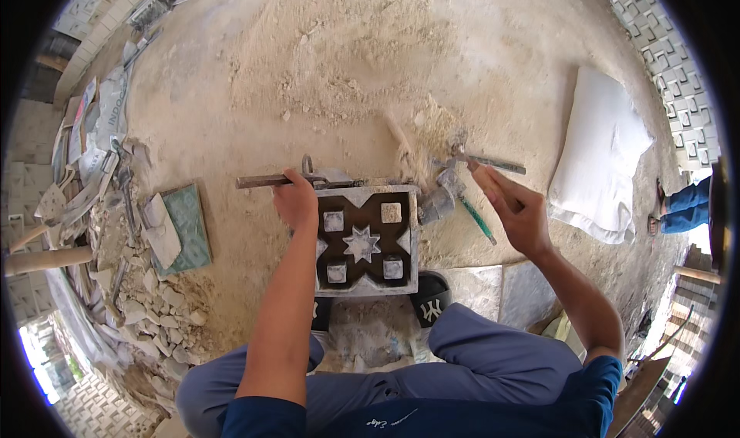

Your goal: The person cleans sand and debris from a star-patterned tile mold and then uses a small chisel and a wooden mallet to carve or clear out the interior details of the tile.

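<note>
A square grey mould (368,288) rests in front of my feet. Inside it is a star-shaped block in the middle, with several small square blocks around it and dark gaps between. At its far left corner my left hand (297,201) is closed on a flat metal bar (258,182), which runs along the mould's far edge. My right hand (518,218) is closed on a slim hand tool (468,162) beyond the far right corner. The fingers hide most of this tool, so its exact kind is unclear. Grey metal pieces (441,199) lie beside the mould's right side.
A green-handled tool (479,220) and a dark flat bar (501,165) lie at the right. Farther right is a white sack (597,160). Rubble (158,311) and a green tile (185,230) lie left. Loose sand (324,75) covers the far floor. A person's leg (686,207) shows far right.
</note>
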Tool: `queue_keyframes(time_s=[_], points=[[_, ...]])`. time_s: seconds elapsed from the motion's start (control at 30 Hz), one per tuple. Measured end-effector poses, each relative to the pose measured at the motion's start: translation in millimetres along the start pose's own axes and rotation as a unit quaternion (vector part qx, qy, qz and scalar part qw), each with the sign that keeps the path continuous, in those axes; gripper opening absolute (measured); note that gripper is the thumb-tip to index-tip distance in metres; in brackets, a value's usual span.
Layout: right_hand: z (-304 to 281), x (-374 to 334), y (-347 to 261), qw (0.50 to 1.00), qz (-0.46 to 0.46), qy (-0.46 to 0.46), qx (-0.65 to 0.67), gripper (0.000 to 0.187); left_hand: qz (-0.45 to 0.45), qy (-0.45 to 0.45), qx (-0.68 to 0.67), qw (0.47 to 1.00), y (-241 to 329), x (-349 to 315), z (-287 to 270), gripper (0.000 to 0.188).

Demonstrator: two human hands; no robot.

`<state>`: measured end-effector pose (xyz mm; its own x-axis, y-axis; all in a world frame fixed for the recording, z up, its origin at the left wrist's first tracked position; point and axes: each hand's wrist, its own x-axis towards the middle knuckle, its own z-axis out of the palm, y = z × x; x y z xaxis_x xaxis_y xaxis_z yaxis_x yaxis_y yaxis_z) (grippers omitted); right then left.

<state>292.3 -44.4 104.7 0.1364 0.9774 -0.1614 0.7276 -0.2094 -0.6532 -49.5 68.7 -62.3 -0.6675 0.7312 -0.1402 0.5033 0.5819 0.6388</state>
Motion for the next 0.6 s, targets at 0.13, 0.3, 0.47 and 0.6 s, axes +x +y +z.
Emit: queue_keyframes(time_s=[0.13,0.3,0.47,0.6], points=[[3,-28,2,0.998,-0.05,-0.022,0.004,0.039,-0.03,-0.017,-0.003,0.999,3,-2,-4,0.065],[10,-48,10,0.993,-0.121,0.006,0.015,0.039,-0.039,-0.015,0.006,0.999,2,-1,-4,0.065],[8,-63,-7,0.987,-0.161,-0.024,0.01,0.039,-0.064,-0.024,0.008,0.998,-1,2,-3,0.068],[9,-73,-15,0.98,-0.191,-0.047,-0.004,0.041,-0.057,-0.017,0.024,0.998,0,4,-4,0.063]])
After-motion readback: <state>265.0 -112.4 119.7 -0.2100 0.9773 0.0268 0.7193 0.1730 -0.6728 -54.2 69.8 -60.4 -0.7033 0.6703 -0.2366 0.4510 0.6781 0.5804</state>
